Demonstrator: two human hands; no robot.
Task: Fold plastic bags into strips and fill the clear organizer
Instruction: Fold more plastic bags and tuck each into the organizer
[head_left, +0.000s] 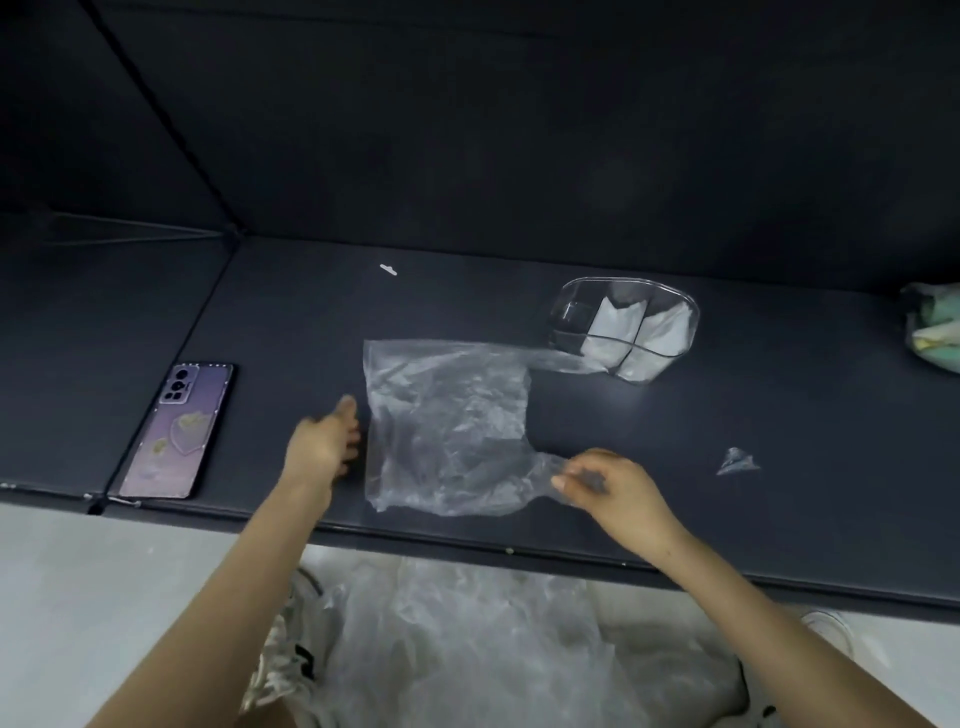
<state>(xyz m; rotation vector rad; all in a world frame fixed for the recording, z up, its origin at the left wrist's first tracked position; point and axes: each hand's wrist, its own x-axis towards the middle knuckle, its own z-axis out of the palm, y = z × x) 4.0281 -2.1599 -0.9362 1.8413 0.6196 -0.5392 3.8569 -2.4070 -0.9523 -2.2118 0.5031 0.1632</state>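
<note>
While the right hand (618, 493) pinches the near handle of the single flat bag (447, 426), the left hand (324, 441) lies loose-fingered beside its left edge; one organizer (623, 327) stands behind.

phone (176, 431) left of bag (447, 421) | organizer (571, 312) behind-right of bag | strips (615, 322) in organizer | all on table (291, 312)

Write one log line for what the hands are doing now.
plastic bag: spread out, unfolded | left hand: open by left edge | right hand: pinches near handle | clear organizer: partly filled
</note>
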